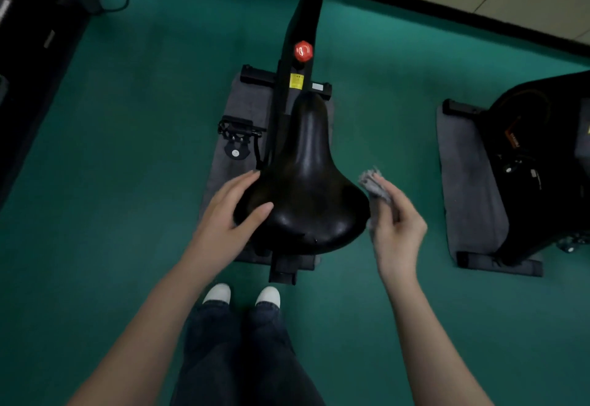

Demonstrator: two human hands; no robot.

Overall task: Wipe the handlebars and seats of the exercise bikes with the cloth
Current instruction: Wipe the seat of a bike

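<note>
While the black bike seat (306, 188) sits dead centre in view, wide end toward the person and narrow nose pointing far, the left hand (228, 211) is resting flat and open on its left rear side, fingers spread along the edge and thumb lying on top of the padding. Just off the right edge of the seat, the right hand (397, 223) is curled around a small bunched-up grey cloth (375, 187), with the fabric poking out past the fingertips; honestly can't tell if the cloth is touching the seat or just next to it, it's a bit blurry there. Past the nose of the seat, the black frame post (305, 13) runs away toward the far side, with a red knob (303, 51) on it and a yellow sticker (296, 81) just below that. A black pedal (238, 131) hangs off the left side of the frame. The whole bike stands on a grey mat (233, 137) laid on green flooring (127, 150). Off to the right there's a second bike (539, 163), black too, on its own grey mat (469, 182), well apart from the first. Near the bottom you can see dark trousers and two white shoes (242, 295) right behind the bike's rear foot.
</note>
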